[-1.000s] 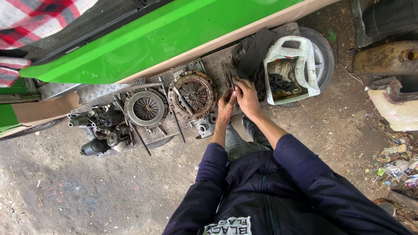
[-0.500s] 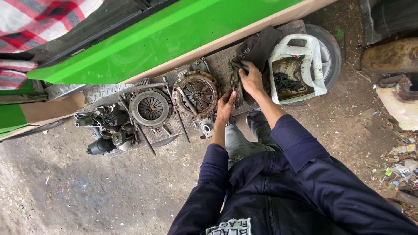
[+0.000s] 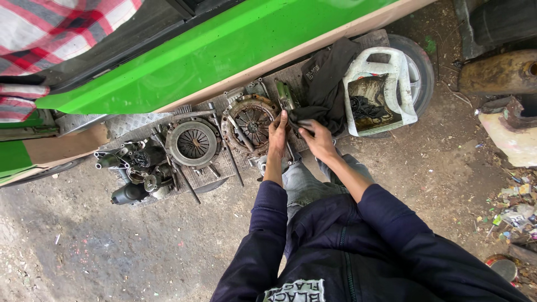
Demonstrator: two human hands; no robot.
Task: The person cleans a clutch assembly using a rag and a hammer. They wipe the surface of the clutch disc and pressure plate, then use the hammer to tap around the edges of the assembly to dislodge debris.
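Both hands are at the dark cloth (image 3: pixel 324 84), a limp, creased black fabric draped over the metal tread plate (image 3: pixel 140 122) beside the green vehicle sill. The right hand (image 3: pixel 318 140) has its fingers closed, pinching a lower fold of the cloth. The left hand (image 3: pixel 277 136) lies with fingers extended along the cloth's left edge, touching it, just beside the clutch disc; whether it grips cannot be told.

The clutch disc (image 3: pixel 249 123) is round, rusty brown, with a spoked hub and springs, lying flat on the plate. To its left sits the pressure plate (image 3: pixel 193 143), a grey steel ring with radial fingers, duller and cleaner. Long thin rods (image 3: pixel 232 162) lie between and beside the two. Further left is a cluster of dark, oily cylindrical parts (image 3: pixel 134 168).

Right of the cloth stands a white plastic jug (image 3: pixel 380 92), cut open on its face, grimy inside with black residue, resting against a tyre (image 3: pixel 422 72).

The ground (image 3: pixel 112 246) is bare compacted earth, grey and stained, with litter scattered at the right edge. A checked red-and-white sleeve (image 3: pixel 50 33) of another person shows top left
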